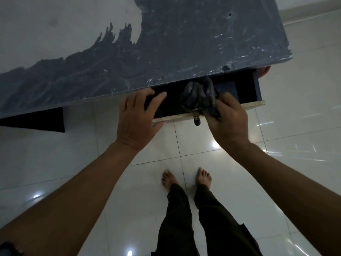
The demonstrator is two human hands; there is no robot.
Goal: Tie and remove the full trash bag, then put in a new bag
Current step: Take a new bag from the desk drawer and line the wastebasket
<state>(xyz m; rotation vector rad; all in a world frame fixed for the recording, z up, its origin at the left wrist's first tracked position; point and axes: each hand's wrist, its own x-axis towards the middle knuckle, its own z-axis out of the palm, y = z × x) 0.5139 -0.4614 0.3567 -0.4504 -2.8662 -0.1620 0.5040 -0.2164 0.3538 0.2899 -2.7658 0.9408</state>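
Observation:
A crumpled black trash bag (pixel 198 95) lies bunched over the front of an open dark drawer (pixel 247 89) under the table. My right hand (pixel 228 117) grips the bag's lower end at the drawer front. My left hand (pixel 138 111) rests on the drawer's left front corner, fingers laid over its edge and reaching inside. A small dark knob (pixel 196 121) hangs on the drawer front between my hands. No trash bin is in view.
The table top (pixel 166 43) is dark blue with worn pale patches and fills the upper frame. Glossy white floor tiles (pixel 295 126) lie below. My bare feet (pixel 186 179) stand just behind the drawer. Something red (pixel 265 72) peeks out beside the drawer.

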